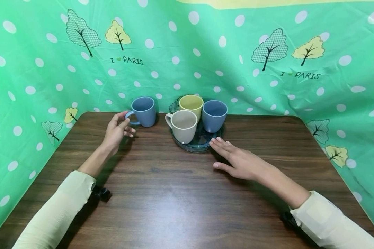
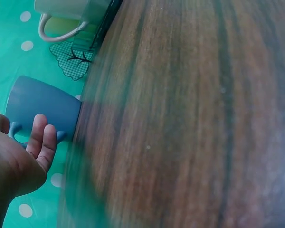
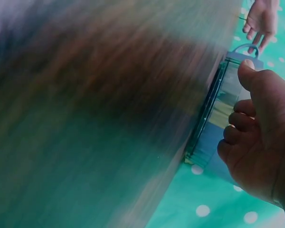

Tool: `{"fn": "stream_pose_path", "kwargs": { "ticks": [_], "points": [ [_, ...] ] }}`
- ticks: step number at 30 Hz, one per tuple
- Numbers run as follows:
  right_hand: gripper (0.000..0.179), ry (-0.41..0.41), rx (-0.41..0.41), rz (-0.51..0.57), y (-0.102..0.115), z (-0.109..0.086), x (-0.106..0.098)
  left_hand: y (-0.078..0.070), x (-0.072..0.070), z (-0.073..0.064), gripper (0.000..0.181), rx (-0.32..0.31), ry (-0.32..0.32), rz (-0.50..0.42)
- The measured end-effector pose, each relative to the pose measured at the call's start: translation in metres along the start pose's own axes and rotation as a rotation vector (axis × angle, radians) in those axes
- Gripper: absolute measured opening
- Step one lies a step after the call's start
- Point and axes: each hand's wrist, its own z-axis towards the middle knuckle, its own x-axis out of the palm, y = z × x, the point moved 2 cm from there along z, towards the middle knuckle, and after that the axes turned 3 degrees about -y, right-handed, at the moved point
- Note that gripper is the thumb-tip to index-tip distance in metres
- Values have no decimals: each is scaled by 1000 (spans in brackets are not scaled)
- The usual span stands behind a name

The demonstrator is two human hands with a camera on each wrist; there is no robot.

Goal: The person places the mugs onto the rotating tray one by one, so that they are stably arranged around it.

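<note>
My left hand (image 1: 116, 133) pinches the handle of a blue mug (image 1: 145, 112) between thumb and forefinger; the other fingers are loosely bent. This mug stands upright on the table, left of a round see-through glass tray (image 1: 194, 148). On the tray are a white mug (image 1: 184, 128) in front, its handle to the left, a yellow mug (image 1: 191, 101) behind it, and a second blue mug (image 1: 214, 116) at the right. My right hand (image 1: 237, 159), palm down with straight fingers, has its fingertips right at the tray's front right rim.
The dark wooden table (image 1: 162, 200) spreads out in front of the mugs. Close behind its far edge hangs a green cloth (image 1: 199, 45) with white dots and printed trees. A small black device (image 1: 103, 193) sits under the left sleeve.
</note>
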Motion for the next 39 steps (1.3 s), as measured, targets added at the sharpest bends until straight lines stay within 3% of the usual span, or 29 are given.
{"fn": "stream_pose_path", "kwargs": {
  "ticks": [10, 17, 29, 39],
  "points": [
    [80, 3, -20, 4, 6, 0, 2, 3, -2, 0, 51, -40, -14, -30],
    [80, 6, -26, 0, 11, 2, 2, 5, -3, 0, 19, -40, -22, -48],
    [79, 19, -32, 12, 19, 6, 3, 6, -1, -1, 44, -47, 39, -20],
    [80, 16, -67, 22, 25, 11, 4, 6, 1, -1, 54, -72, 64, -20]
  ]
}}
